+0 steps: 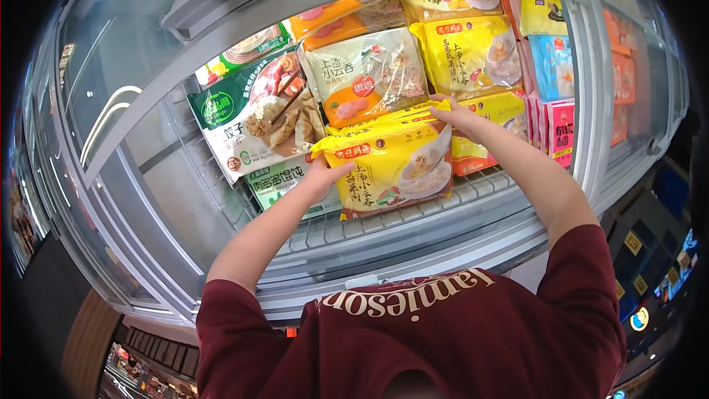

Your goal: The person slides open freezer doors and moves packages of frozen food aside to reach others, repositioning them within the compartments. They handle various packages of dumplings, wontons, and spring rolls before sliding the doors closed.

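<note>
Inside the freezer, a yellow bag of small wontons [395,171] stands upright near the front, with at least one more yellow bag directly behind it. My left hand [325,177] grips its left edge, thumb on the front face. At the upper right corner, my right hand [452,117] is closed on the yellow packaging; whether it holds the front bag or the one behind is hard to tell. Behind them lies a white and orange wonton bag [367,74]. A green and white dumpling bag [258,114] leans to the left, above a green wonton bag [277,183].
More yellow bags [469,55] are stacked at the back right, beside blue [552,66] and pink packs [557,133]. A wire rack [314,233] lies under the bags. The sliding glass lid's frame [148,114] is at the left, and the freezer's front rim [443,247] crosses below my forearms.
</note>
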A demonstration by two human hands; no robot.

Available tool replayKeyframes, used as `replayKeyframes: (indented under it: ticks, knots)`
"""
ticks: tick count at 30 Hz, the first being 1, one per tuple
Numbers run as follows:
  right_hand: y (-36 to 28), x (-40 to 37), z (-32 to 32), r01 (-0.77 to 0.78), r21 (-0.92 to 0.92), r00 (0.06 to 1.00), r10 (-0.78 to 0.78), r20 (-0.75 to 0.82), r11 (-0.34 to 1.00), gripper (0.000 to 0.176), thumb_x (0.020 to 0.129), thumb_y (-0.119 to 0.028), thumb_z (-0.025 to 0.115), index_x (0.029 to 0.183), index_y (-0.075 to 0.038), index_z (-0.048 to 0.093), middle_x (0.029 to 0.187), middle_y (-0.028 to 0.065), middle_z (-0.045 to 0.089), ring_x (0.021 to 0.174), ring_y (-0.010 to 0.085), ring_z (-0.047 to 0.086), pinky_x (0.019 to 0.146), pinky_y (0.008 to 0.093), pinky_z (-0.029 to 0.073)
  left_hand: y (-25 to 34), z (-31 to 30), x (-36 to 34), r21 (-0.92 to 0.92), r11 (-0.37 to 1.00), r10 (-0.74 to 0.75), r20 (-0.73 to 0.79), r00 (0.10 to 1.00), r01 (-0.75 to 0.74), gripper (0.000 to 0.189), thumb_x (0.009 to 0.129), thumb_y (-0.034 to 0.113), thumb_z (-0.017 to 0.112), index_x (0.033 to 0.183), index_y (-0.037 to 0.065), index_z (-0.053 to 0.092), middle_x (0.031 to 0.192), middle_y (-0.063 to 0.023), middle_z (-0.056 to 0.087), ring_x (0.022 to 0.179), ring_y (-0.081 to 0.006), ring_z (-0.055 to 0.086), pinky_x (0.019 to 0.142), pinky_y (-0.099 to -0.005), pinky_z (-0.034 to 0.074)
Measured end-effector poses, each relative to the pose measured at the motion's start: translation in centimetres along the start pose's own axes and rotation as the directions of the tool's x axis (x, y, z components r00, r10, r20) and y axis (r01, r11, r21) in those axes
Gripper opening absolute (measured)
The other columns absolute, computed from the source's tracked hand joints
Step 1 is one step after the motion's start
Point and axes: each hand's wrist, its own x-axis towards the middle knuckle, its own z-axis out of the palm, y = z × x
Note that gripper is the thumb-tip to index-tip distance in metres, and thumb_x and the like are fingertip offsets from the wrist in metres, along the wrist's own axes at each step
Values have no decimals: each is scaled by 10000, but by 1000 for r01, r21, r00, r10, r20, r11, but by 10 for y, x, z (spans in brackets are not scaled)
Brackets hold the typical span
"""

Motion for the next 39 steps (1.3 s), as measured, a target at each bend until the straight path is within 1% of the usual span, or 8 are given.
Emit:
replayKeyframes:
  ticks: [2, 5, 12, 20, 24, 27, 36, 39]
  knots:
    - [-2, 6, 3, -92, -108, 993, 83, -84, 990, 473, 834, -410, 491, 1195, -110, 436, 1000, 120, 564, 892, 217, 565, 737, 352, 444, 48, 15, -17, -284, 953, -143, -127, 982, 102, 575, 795, 399, 599, 1214, 62, 395, 1124, -79, 523, 1019, -177, 512, 826, -334, 437]
    - [-3, 14, 6, -111, -324, 972, 34, -234, 939, 399, 851, -328, 468, 1158, -73, 472, 967, 146, 580, 895, 265, 568, 736, 366, 442, 45, 22, -11, -216, 956, -239, -196, 951, 196, 524, 852, 434, 492, 1234, 97, 370, 1168, -54, 492, 1059, -198, 489, 859, -380, 416]
    - [-23, 7, 10, -78, -651, 949, -144, -281, 755, 292, 855, -225, 425, 1038, -26, 536, 1002, 210, 568, 931, 344, 544, 761, 390, 432, 14, 16, -2, -271, 962, -98, -213, 972, 38, 597, 808, 524, 511, 1188, 68, 445, 1056, -59, 554, 918, -143, 545, 718, -300, 462]
    - [-18, 21, 0, 11, -691, 906, -299, -299, 723, 314, 849, -251, 408, 1008, -23, 553, 971, 218, 577, 943, 355, 540, 810, 404, 415, 47, 15, 5, -193, 926, -366, -250, 896, 325, 594, 844, 538, 416, 1212, 73, 398, 1068, -42, 553, 951, -164, 548, 787, -326, 457]
    - [-10, 14, 8, 43, -608, 911, -280, -302, 793, 307, 861, -275, 416, 1019, -45, 543, 936, 208, 588, 892, 339, 563, 769, 384, 430, 5, 9, 16, -55, 964, -263, -338, 904, 260, 534, 867, 490, 417, 1176, 55, 445, 1039, -53, 556, 907, -138, 539, 768, -270, 432]
    - [-24, 11, 12, 148, -539, 891, -348, -291, 829, 297, 866, -286, 427, 1026, -62, 539, 907, 193, 597, 861, 321, 576, 752, 373, 433, 2, 2, 10, 0, 990, 131, -357, 925, -141, 496, 880, 443, 432, 1132, 17, 475, 1028, -65, 559, 880, -138, 537, 752, -263, 427]
    - [0, 29, -2, 100, -592, 954, -246, -171, 800, 302, 881, -306, 410, 1084, -113, 521, 953, 178, 590, 905, 294, 563, 787, 351, 424, 13, 23, -11, -3, 990, -139, -282, 949, 144, 488, 882, 415, 444, 1163, 16, 450, 1027, -77, 566, 905, -165, 547, 776, -287, 424]
    - [2, 31, -4, 100, -567, 945, -255, -202, 818, 328, 875, -323, 421, 1109, -108, 504, 995, 192, 573, 948, 302, 549, 814, 352, 415, 7, 14, 0, 254, 964, 31, -396, 918, 77, 529, 779, 439, 585, 1130, 54, 490, 1016, -139, 560, 928, -267, 541, 791, -362, 429]
